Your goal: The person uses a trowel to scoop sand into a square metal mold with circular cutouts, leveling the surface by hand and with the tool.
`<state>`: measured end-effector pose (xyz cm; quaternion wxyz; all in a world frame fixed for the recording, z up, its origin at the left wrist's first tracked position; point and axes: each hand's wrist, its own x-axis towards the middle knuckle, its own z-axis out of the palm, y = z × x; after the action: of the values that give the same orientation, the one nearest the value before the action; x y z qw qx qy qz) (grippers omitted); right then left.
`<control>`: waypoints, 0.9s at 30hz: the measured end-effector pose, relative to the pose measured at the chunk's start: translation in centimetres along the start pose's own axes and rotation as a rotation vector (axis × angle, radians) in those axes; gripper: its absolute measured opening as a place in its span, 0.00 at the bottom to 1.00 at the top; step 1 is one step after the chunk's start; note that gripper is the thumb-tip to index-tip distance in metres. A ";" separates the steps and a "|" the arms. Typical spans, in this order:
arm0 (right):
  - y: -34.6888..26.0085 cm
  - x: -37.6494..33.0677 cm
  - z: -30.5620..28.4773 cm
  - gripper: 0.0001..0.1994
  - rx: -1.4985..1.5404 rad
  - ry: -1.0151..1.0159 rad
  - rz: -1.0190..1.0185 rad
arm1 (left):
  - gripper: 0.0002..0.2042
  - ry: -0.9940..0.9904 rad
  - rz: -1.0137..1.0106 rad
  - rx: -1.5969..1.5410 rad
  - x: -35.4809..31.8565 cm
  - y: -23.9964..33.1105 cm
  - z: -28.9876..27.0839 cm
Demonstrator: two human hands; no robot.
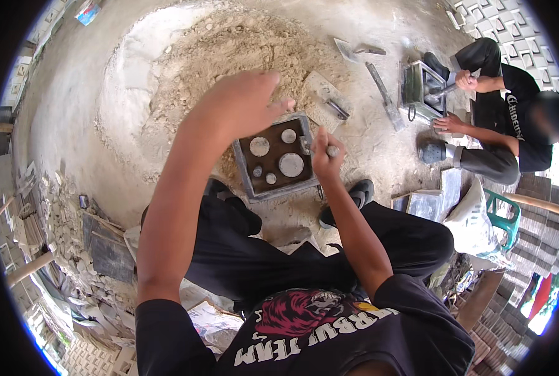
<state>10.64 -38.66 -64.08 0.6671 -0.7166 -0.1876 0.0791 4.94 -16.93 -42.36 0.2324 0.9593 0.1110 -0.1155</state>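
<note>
A square, box-like mould (pixel 284 193) sits on the ground between my feet. Several pale round discs of different sizes, such as the large disc (pixel 291 165), stand inside it amid brown, damp-looking fill. My left hand (pixel 249 103) reaches over the mould's far left corner, its fingers stretched out and holding nothing visible. At the right rim, my right hand (pixel 326 155) is closed around a tool's rounded handle (pixel 333 151). The tool's working end is hard to make out against the rim.
Beyond the mould lies a broad heap of loose sandy material (pixel 229 56). A flat trowel (pixel 348 50), a long flat-bladed tool (pixel 381 88) and a pale board (pixel 322 91) lie to the right. A co-worker (pixel 520 119) sits there at another box mould (pixel 411 94). Rubble (pixel 72 232) is at left.
</note>
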 end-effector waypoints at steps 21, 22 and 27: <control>0.9 1.2 0.5 0.25 -0.062 -0.002 -0.011 | 0.12 -0.099 0.127 -0.022 -0.6 1.8 1.7; 0.6 1.9 1.2 0.25 -0.105 -0.060 -0.038 | 0.12 -0.090 0.151 -0.024 -0.5 1.9 1.3; -0.9 1.6 -0.2 0.23 -0.012 -0.013 0.008 | 0.13 -0.066 0.179 -0.061 -0.6 2.2 1.5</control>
<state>12.09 -38.21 -62.98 0.6612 -0.7209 -0.1895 0.0850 4.72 -19.67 -42.55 0.2744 0.9536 0.0204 -0.1224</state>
